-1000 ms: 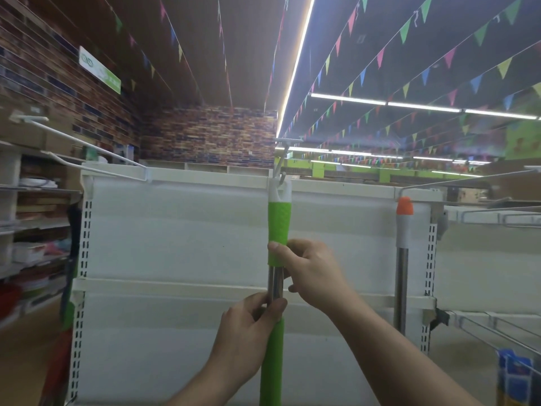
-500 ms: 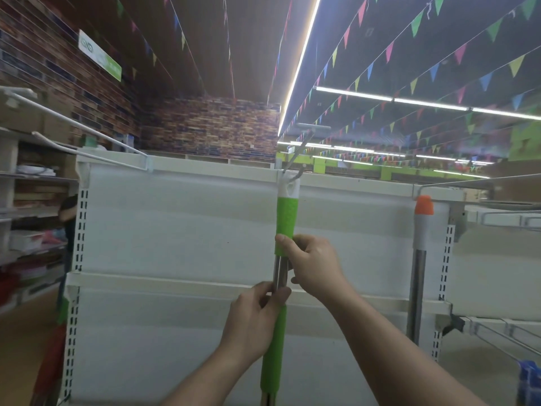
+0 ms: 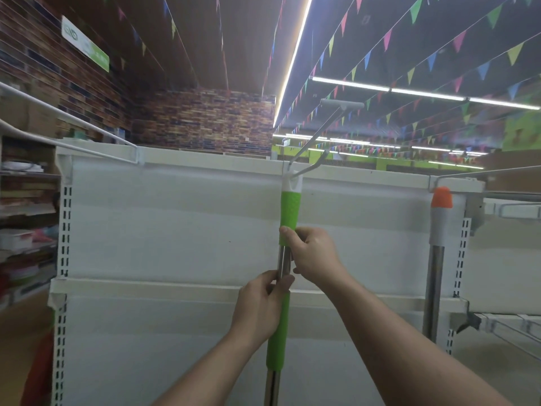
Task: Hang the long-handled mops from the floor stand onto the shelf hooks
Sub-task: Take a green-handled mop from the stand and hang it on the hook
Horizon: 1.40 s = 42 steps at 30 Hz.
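Right now both hands are steadying the green-handled mop (image 3: 289,212) against the white shelf unit (image 3: 175,230), its white cap meeting the wire hook (image 3: 310,153) at the unit's top edge. Whether the cap's loop is fully over the hook is hard to tell. The right hand (image 3: 314,254) is pinching the lower end of the upper green grip, while the left hand (image 3: 259,306) is closing around the bare steel shaft above the lower grip. To the right, an orange-capped mop (image 3: 439,218) is standing near another hook. Judging by looks, the pole is stiff and light; the polished metal is probably slippery, so the textured green sleeves are offering the surer hold.
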### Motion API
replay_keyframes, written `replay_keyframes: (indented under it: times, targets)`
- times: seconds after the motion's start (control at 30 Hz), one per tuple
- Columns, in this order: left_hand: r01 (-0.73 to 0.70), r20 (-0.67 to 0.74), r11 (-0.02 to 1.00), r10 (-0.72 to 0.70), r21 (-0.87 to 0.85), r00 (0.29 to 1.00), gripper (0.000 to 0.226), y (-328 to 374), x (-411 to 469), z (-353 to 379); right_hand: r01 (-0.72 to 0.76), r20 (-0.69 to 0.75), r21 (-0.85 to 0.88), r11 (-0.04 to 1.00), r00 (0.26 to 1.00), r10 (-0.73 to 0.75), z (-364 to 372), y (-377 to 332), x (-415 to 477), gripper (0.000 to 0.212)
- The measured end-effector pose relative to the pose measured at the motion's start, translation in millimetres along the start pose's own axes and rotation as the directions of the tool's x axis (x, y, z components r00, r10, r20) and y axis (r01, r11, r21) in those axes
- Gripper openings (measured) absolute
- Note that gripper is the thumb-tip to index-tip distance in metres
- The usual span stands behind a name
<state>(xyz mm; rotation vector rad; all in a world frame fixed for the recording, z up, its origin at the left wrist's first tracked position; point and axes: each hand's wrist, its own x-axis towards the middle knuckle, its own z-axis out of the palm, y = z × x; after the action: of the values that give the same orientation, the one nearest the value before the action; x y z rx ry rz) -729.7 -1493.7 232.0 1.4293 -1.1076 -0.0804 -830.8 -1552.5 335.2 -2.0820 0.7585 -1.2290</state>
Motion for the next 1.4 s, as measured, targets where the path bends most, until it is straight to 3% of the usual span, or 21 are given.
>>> replay_keyframes:
  times: [0.53, 0.7, 0.97, 1.4]
  targets:
    - [0.016, -0.005, 1.0, -0.016, 0.021, 1.0, 0.022, -8.6, 22.6, 10.5, -0.007, -0.024, -0.006, 1.0, 1.0, 0.007, 8.6, 12.7, 17.2, 0.046]
    - [0.01, -0.008, 0.998, -0.01, 0.067, 1.0, 0.029, -8.9, 23.1, 12.5, -0.007, -0.024, -0.03, 1.0, 1.0, 0.006, 7.2, 12.9, 15.3, 0.046]
    - [-0.099, -0.022, 0.951, 0.11, 0.292, 0.994, 0.033, -12.6, 23.3, 13.6, -0.011, -0.034, -0.034, 0.999, 0.999, 0.01, 6.6, 13.1, 12.2, 0.045]
    - [-0.09, 0.026, 0.904, 0.087, 0.419, 0.996, 0.026, 3.3, 17.5, 8.8, 0.002, -0.02, -0.044, 0.999, 1.0, -0.003, 4.4, 14.2, 7.5, 0.036]
